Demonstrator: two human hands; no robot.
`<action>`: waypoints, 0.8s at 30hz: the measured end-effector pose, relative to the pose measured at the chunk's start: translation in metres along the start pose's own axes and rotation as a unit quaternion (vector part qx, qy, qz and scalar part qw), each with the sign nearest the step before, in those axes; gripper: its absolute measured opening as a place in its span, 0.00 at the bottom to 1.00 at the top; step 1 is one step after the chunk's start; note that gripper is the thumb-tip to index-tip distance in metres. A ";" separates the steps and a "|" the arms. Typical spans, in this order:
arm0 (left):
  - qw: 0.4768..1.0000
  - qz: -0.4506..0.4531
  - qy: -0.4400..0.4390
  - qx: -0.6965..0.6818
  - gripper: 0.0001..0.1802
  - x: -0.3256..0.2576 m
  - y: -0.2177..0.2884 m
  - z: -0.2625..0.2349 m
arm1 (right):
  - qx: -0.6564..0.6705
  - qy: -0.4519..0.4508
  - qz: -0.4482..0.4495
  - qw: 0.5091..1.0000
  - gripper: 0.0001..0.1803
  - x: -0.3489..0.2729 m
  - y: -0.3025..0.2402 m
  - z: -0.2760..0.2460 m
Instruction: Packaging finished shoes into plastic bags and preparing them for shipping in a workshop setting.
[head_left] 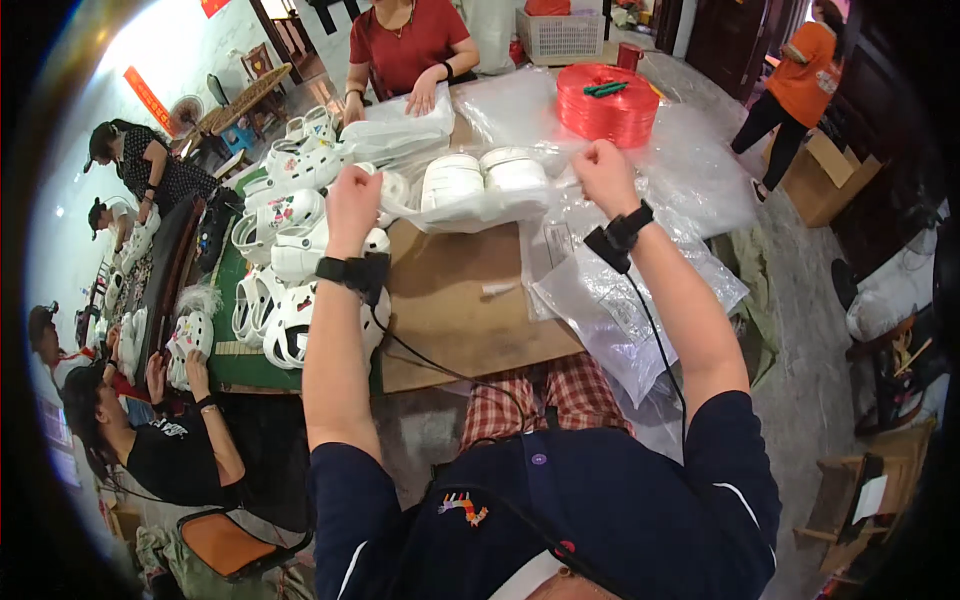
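Observation:
In front of me on the table, a pair of white clogs (pixel 452 182) lies inside a clear plastic bag (pixel 478 215), soles hidden by the film. My left hand (pixel 353 205) is closed at the bag's left end, beside the piled clogs. At the other end my right hand (pixel 606 178) is closed too, its fingers pinching the plastic. Both wrists wear black bands with cables. Many white clogs (pixel 300 250), some with colourful charms, are heaped on the green tabletop to my left.
A brown board (pixel 450 300) covers the near table. Flat clear bags (pixel 625 290) lie to its right, and a roll of red plastic twine (pixel 605 105) stands behind. Across the table, a person in red (pixel 410 45) handles another bag. A cardboard box (pixel 828 180) sits on the floor.

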State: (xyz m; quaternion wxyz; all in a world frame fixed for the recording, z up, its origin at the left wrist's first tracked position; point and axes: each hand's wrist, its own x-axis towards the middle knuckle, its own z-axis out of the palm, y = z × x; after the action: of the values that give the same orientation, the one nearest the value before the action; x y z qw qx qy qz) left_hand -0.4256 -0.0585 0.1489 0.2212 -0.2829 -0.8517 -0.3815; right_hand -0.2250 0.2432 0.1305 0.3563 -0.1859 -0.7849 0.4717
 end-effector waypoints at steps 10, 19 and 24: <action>0.948 -0.024 -0.241 0.206 0.19 0.091 0.041 -0.042 | 0.059 -0.057 0.080 0.993 0.09 0.054 -0.070 -0.037; 0.919 -0.124 -0.325 -0.185 0.12 0.107 0.113 0.001 | 0.088 0.069 0.007 0.994 0.12 0.041 -0.088 -0.118; 0.875 -0.139 -0.355 -0.299 0.09 0.078 0.072 0.035 | 0.097 -0.034 -0.042 0.994 0.05 -0.088 -0.115 -0.097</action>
State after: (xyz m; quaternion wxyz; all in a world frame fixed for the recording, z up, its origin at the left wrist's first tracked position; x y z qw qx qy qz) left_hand -0.4421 0.0330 0.2118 -0.2461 -0.3310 -0.7491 -0.5184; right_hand -0.0892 0.1908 0.2256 0.3658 -0.1010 -0.7540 0.5361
